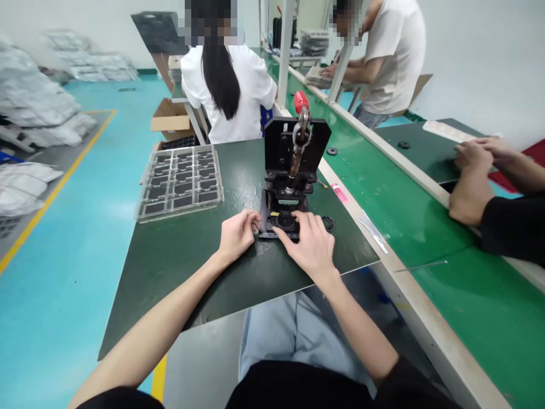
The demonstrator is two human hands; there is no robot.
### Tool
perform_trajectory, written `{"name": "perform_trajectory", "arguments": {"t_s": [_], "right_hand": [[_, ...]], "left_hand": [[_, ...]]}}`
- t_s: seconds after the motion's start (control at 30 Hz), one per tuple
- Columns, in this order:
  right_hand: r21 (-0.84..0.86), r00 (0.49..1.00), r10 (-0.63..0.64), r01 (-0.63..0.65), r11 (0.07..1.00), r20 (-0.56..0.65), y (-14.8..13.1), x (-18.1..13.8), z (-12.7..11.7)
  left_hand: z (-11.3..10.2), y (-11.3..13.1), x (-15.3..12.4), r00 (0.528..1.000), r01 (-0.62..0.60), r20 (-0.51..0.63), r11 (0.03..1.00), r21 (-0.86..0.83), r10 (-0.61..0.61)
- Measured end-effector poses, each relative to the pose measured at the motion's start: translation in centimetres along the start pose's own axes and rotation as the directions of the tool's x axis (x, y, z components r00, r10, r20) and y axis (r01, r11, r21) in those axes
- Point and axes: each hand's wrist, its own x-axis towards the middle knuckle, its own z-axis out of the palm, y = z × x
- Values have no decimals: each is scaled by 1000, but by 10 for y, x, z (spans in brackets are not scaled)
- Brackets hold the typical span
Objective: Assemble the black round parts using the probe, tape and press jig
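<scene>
A black hand press (293,159) with a red-tipped lever (301,102) stands on the dark green table, its lever pointing up. On the press's base lies a round black part (285,220), with a small yellow patch beside it. My right hand (310,241) has its thumb and fingers at the edges of this part, gripping it from the near and right sides. At the base's left edge, my left hand (239,233) is closed, thumb and fingertips pinched together; what they hold, if anything, is too small to name. Another round black piece (328,223) lies right of the base.
A clear compartment tray (181,213) with dark flat pieces sits at the table's left. A green conveyor (383,182) runs along the right, bearing a black ring (332,151). Another person's hands (479,156) are beyond it; two people in white work ahead. A cardboard box (171,120) stands behind the table.
</scene>
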Motion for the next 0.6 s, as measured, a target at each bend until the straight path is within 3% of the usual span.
{"name": "perform_trajectory", "arguments": {"t_s": [0.13,0.3,0.4,0.47,0.53,0.6], "right_hand": [[13,993,109,-110,994,51,-5,25,20],[-62,951,233,-225,973,204,-9,27,-1],[79,976,114,-131,988,186,-4,4,-42],[212,985,14,-51,976,173,4,-23,-79],[232,991,51,-79,970,123,17,-52,-119],[110,983,175,-168,980,-60,37,-76,-157]], "left_hand": [[-3,-6,0,1000,-19,3,999,38,19],[-1,-7,1,1000,9,-10,999,40,-8],[-1,-3,0,998,-30,52,992,119,23],[-2,-1,-1,994,-111,11,977,184,111],[-2,1,-1,967,-225,-64,946,232,246],[-2,2,-2,923,-334,-100,904,268,371]]}}
